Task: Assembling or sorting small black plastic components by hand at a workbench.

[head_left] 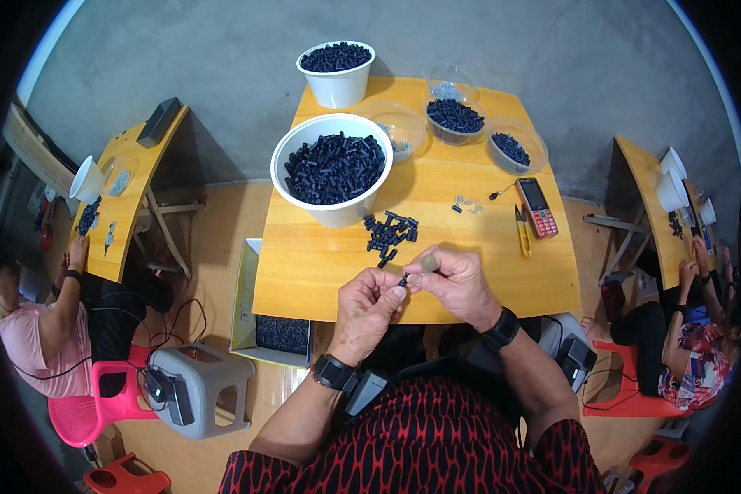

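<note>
Above the table's near edge, my left hand pinches a small black plastic part between thumb and fingers. My right hand meets it there, its thumb and fingertips closed at the same part. A dull greenish band or cover shows at a right fingertip; its kind is unclear. Just beyond my hands lies a loose pile of black cylindrical parts. Several tiny clear pieces are scattered farther right. Whether a clear piece is also between my fingers is hidden.
A large white tub of black parts stands left, another tub behind it. Clear bowls hold more parts. Yellow-handled snips lie beside a red keypad phone. A box sits below left. People work at side tables.
</note>
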`<state>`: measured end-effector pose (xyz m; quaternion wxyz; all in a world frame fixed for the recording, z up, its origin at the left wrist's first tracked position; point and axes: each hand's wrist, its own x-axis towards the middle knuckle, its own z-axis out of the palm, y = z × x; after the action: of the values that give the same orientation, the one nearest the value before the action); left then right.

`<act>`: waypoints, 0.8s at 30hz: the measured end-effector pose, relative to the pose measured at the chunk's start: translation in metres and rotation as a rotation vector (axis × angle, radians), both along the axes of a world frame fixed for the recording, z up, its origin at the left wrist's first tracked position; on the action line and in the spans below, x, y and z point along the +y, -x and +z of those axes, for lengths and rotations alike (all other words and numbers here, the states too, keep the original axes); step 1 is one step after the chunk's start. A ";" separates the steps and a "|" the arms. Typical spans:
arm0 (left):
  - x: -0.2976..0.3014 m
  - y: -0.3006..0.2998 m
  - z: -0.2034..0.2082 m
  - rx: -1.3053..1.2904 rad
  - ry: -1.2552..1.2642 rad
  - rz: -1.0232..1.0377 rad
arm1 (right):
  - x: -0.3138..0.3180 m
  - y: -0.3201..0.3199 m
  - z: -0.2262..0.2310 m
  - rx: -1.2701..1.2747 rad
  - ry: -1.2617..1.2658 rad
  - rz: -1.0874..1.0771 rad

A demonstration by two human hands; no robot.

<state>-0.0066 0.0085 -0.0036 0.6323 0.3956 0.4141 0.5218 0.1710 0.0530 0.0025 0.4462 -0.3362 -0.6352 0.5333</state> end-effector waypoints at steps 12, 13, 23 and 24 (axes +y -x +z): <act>-0.003 0.001 0.000 0.030 0.002 -0.021 | -0.008 -0.004 0.009 -0.097 -0.051 0.052; -0.004 0.000 0.000 0.023 0.018 -0.019 | -0.008 -0.005 0.009 -0.108 -0.063 0.063; -0.001 0.001 -0.001 -0.104 0.077 0.037 | -0.016 -0.001 0.027 -0.217 -0.197 -0.001; 0.000 0.000 -0.002 -0.106 0.076 0.033 | -0.016 -0.001 0.029 -0.220 -0.198 -0.005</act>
<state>-0.0070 0.0082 -0.0052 0.6592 0.3362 0.4059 0.5363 0.1721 0.0375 0.0310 0.4064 -0.3485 -0.7288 0.4269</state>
